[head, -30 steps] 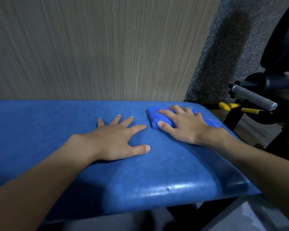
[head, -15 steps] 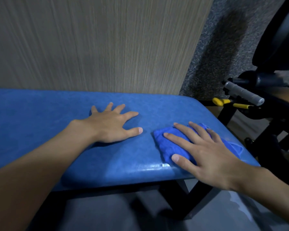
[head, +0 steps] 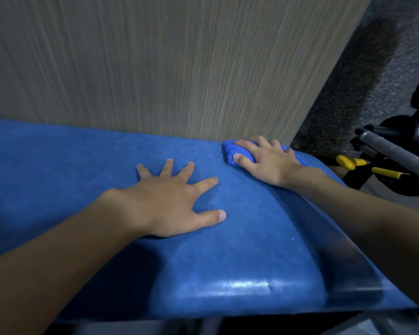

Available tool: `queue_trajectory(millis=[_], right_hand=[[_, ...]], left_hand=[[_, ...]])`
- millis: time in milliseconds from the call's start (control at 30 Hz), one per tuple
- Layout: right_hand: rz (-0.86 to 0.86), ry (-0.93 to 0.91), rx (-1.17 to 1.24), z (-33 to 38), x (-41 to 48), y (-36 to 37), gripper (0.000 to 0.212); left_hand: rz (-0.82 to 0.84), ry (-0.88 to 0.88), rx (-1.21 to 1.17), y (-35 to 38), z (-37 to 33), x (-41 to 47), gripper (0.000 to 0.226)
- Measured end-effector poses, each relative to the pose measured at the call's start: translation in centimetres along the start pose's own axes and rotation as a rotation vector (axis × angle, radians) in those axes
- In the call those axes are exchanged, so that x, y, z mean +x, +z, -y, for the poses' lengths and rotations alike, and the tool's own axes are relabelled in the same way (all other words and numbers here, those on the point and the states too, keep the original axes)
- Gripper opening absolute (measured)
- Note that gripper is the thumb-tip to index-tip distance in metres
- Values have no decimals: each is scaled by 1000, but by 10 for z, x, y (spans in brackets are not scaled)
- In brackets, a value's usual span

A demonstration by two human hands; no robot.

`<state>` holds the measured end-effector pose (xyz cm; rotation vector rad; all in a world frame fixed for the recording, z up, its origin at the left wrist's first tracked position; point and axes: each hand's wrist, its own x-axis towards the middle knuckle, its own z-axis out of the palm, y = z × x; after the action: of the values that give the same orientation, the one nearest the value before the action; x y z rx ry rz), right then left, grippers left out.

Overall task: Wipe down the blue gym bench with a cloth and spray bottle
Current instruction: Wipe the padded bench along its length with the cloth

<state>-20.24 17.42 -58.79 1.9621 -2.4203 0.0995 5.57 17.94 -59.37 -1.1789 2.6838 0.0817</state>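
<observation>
Pressure at one o'clock: our flat right hand point(head: 269, 163) pins a crumpled blue cloth point(head: 230, 151). Our left hand point(head: 169, 204) lies splayed on the padded blue bench point(head: 58, 170).

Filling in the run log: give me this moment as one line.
phase: wipe | right hand: pressing cloth at far edge of bench, near its right end | left hand: flat on bench, fingers spread

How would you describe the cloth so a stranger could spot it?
Find the long blue bench in front of the wood-grain surface. At its far right corner, the right hand presses on a bunched cloth. It is brighter blue than the bench and wrinkled, not smooth.
</observation>
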Motion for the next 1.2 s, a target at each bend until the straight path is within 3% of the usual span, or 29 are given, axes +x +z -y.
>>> queue_trajectory(millis=[267,600,800,1000,1200], right_hand=[[12,78,7,11,10,0,54],[-18,-99,-38,27,-148,-7,73],[-31,-152,-63,27,-217,-10,68],[-29,-152,-74,25,-202,-10,67],[-21,-104,7,24,-119,-6,67]], left_hand=[[2,-4,-9,-3,-1,-3,81],[14,-21,-48,-7,3,-4,81],[-9,-13,-84,-9,6,-8,80],[-19,-53,-91,-7,18,-15,82],[-21,-28,-37,-2,20,-13,81]])
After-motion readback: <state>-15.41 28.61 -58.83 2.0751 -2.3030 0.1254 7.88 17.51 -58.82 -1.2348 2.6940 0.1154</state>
